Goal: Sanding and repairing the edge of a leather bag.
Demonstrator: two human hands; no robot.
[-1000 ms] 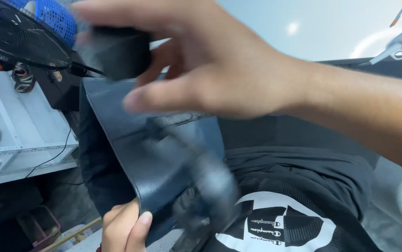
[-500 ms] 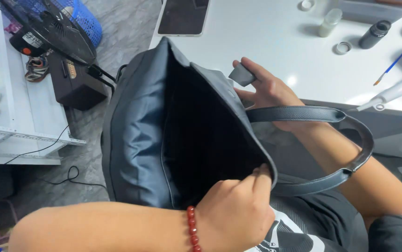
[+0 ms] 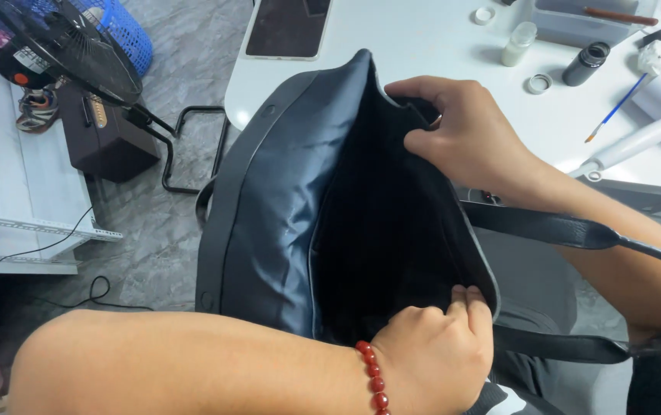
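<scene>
A dark navy tote bag (image 3: 284, 200) fills the centre of the frame, its mouth held wide so the black inside shows. The left hand (image 3: 438, 357), at bottom centre w/ a red bead bracelet (image 3: 374, 376) on the wrist, has its fingers curled tight over the near rim of the bag, pinching the edge. The right hand (image 3: 468, 138), upper centre-right, grips the far rim; thumb and fingers are pressed together on the fabric, and whether sth small sits between them I cannot tell. The bag's black strap (image 3: 568, 230) runs over the right forearm toward the right edge. Behind the bag, at top of the frame, a white table (image 3: 422, 38) carries a dark tablet (image 3: 288, 27), a small white bottle (image 3: 518, 44), a dark bottle (image 3: 585, 63) and a blue-handled brush (image 3: 616, 107). Upper left: a black fan (image 3: 69, 46) and a blue basket (image 3: 119, 31) on the grey floor.
</scene>
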